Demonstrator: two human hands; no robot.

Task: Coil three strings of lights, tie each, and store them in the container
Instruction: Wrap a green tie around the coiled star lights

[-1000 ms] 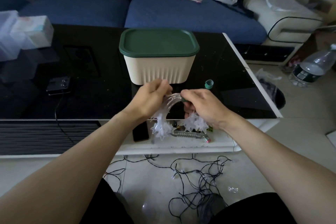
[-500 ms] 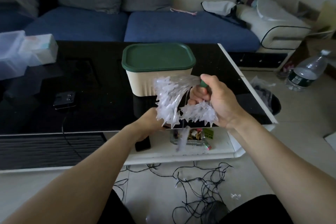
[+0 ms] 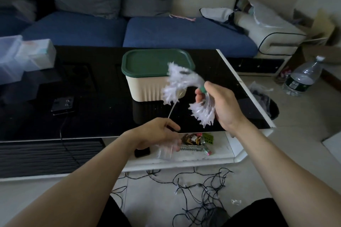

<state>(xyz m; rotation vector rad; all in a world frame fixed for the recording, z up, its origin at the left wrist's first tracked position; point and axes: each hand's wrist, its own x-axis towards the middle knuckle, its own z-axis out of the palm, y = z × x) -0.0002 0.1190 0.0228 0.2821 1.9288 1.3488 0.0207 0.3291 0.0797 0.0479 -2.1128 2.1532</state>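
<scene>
The left hand (image 3: 156, 132) has dropped, pinching the clear wire (image 3: 171, 111); the raised right hand (image 3: 219, 105) grips the coiled lights (image 3: 186, 86).

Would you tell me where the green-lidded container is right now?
In the head view, the container stands closed on the black table, centre frame, just behind the light bundle gripped in the right hand.

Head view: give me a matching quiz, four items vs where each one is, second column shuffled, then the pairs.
Items:
1. container
2. black light string
3. white light bundle
4. water bottle

Places:
A. tangled on the floor by the person's knees
B. held up in the right hand
C. on the floor, right of the table
D. on the black tabletop, lid on

Pairs: 1-D, 2-A, 3-B, 4-C
</scene>
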